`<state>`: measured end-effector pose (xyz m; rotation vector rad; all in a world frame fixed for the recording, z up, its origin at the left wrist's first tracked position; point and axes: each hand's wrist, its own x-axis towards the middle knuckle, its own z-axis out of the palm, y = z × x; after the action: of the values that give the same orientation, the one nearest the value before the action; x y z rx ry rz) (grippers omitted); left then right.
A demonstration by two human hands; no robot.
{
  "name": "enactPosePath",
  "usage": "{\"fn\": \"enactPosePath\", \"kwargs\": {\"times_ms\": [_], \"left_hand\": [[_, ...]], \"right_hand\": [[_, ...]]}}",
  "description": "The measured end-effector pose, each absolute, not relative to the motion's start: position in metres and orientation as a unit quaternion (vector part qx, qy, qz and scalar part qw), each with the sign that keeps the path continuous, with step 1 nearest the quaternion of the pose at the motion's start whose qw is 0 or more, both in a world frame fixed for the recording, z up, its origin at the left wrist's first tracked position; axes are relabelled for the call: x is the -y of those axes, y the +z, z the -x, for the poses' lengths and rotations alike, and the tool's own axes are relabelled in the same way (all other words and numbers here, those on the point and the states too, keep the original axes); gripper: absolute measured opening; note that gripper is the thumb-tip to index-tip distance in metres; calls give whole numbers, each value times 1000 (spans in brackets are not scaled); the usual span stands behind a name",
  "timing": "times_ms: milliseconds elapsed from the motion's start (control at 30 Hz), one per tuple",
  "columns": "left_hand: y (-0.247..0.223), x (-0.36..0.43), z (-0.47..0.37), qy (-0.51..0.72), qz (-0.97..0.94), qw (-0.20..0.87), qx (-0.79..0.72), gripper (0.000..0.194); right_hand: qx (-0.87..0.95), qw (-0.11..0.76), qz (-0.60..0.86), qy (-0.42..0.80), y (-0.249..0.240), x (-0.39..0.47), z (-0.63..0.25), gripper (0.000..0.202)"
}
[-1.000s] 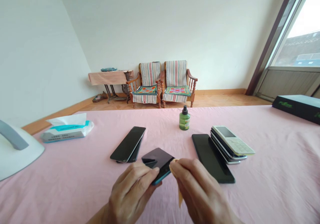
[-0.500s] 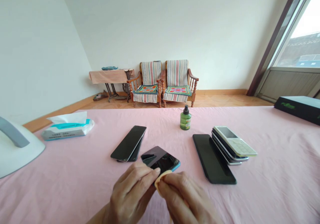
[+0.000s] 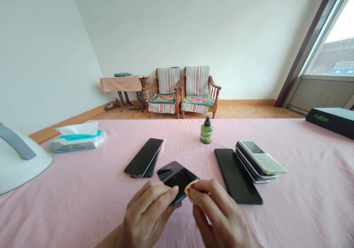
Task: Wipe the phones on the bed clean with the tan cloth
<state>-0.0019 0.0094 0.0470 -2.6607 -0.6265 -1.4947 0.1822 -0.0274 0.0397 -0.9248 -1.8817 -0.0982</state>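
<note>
Centrally, just beyond the fingers of two bare hands, a dark phone (image 3: 177,174) lay screen up over a pink tablecloth (image 3: 301,207). The left hand (image 3: 151,213) gripped it at its near left part, thumb pressed on the glass and fingers curled beneath, so most of the phone reached out forward and to the right of that hand. Whether its far end touched the tablecloth could not be made out.

The right hand (image 3: 218,211) was closed around a pale yellow cloth (image 3: 190,190), pinched between thumb and fingers. The cloth was at the phone's near right edge, so that the phone was ahead and to the left of the right hand; whether the two touched was unclear.

Beyond the left hand, two black phones (image 3: 144,156) lay one over the other, slightly askew. To the right of the right hand lay a large black phone (image 3: 238,178), just beside a stack of phones (image 3: 260,157) topped by a white one with a keypad. Farther off, between these groups, a green bottle (image 3: 206,133) with a black top stood upright.
</note>
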Motion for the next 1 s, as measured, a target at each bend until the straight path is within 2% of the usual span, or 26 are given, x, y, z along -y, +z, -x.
{"fn": "enactPosePath", "kwargs": {"times_ms": [267,433,633,733,833,900,1000], "left_hand": [[42,-10,4,-473,856,17,206,32],[48,-10,2,-483,848,31,216,23],[45,-10,2,-481,850,31,214,26],[46,-10,3,-481,848,36,221,23],[49,-12,4,-487,844,42,221,20],[50,-13,5,-493,840,46,221,19],[49,-13,8,-500,833,54,233,18]], "right_hand": [[785,496,370,-33,37,27,-181,24],[753,515,410,-7,36,22,-189,25],[779,507,368,4,37,26,-183,27],[741,538,401,29,39,21,-187,24],[679,589,428,94,42,16,-192,15],[630,608,448,180,44,14,-192,6],[539,609,480,329,44,14,-189,15]]}}
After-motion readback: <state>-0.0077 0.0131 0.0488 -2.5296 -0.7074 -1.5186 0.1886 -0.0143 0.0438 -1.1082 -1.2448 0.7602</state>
